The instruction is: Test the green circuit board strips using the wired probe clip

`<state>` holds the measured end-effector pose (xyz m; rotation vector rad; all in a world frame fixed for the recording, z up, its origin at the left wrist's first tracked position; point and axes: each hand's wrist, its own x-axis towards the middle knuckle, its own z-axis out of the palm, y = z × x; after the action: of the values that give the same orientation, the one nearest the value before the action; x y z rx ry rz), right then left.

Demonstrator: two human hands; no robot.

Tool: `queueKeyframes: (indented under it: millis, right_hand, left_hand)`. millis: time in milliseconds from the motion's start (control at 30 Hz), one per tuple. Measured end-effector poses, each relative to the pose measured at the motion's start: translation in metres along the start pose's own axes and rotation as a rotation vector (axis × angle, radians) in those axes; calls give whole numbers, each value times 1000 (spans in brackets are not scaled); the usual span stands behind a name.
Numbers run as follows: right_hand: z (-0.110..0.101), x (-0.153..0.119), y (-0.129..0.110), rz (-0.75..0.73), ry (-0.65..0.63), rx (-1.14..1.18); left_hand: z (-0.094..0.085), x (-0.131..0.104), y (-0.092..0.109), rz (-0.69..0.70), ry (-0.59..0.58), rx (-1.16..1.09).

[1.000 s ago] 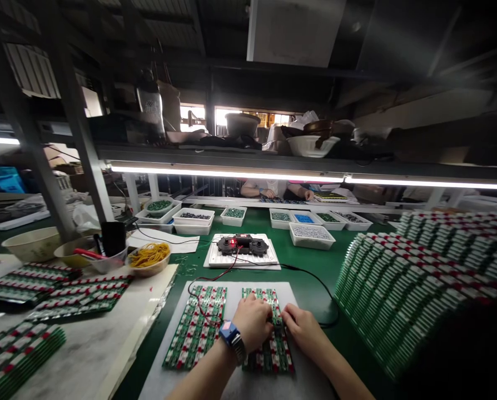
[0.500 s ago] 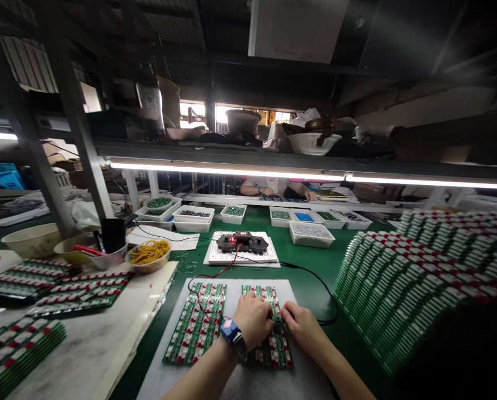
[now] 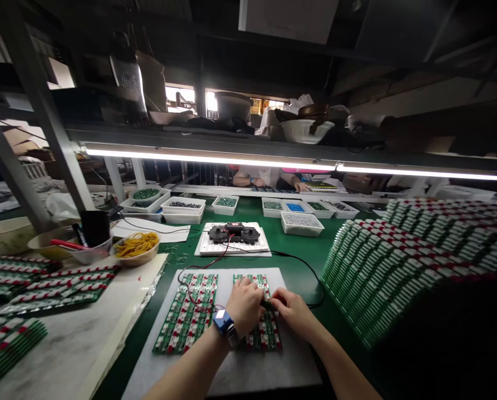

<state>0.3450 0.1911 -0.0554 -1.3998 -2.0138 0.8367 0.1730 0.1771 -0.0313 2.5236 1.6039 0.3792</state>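
Observation:
My left hand (image 3: pixel 245 305) lies over the right-hand panel of circuit boards (image 3: pixel 272 336), its fingers curled down. Whatever those fingers hold is hidden beneath them. A blue-faced watch (image 3: pixel 222 320) is on that wrist. At the panel's right edge, my right hand (image 3: pixel 292 312) pinches with thumb and forefinger at a small dark part (image 3: pixel 267 304) between the two hands; its kind is too small to make out. A second green panel with white and red parts (image 3: pixel 185 319) lies to the left. Both panels rest on a pale board (image 3: pixel 227 364). Thin red and black wires (image 3: pixel 198 303) run toward my left hand.
Behind the panels sits a black device with wires (image 3: pixel 234 233) on a white base. White trays of small parts (image 3: pixel 302 224) line the back. Tall stacks of circuit panels (image 3: pixel 382 266) stand right; rubber bands (image 3: pixel 137 245) fill a bowl left. A co-worker's hands (image 3: pixel 257 182) show beyond.
The whole view has shifted, so everything sits a little further left and higher. Both hands stay at nearly the same place on the right-hand panel, fingers still bent.

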Motion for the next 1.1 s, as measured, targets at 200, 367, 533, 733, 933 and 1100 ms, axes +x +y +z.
queueKeyframes:
  millis: [200, 367, 533, 733, 933, 1100]
  right_hand:
    - [-7, -4, -1, 144, -185, 279]
    - [-10, -8, -2, 187, -250, 315]
    - [-12, -9, -2, 219, -278, 312]
    - [-8, -9, 2, 216, -302, 319]
    - [-3, -7, 5, 185, -270, 296]
    - [-5, -6, 4, 208, -323, 331]
  left_hand:
    - [-6, -2, -8, 81, -82, -50]
    - [-4, -2, -10, 124, -141, -73]
    - [-5, -3, -8, 126, -146, -43]
    - [-5, -4, -3, 100, -169, -3]
    - [-5, -4, 0, 92, -169, 59]
    - [-5, -2, -1, 86, -177, 55]
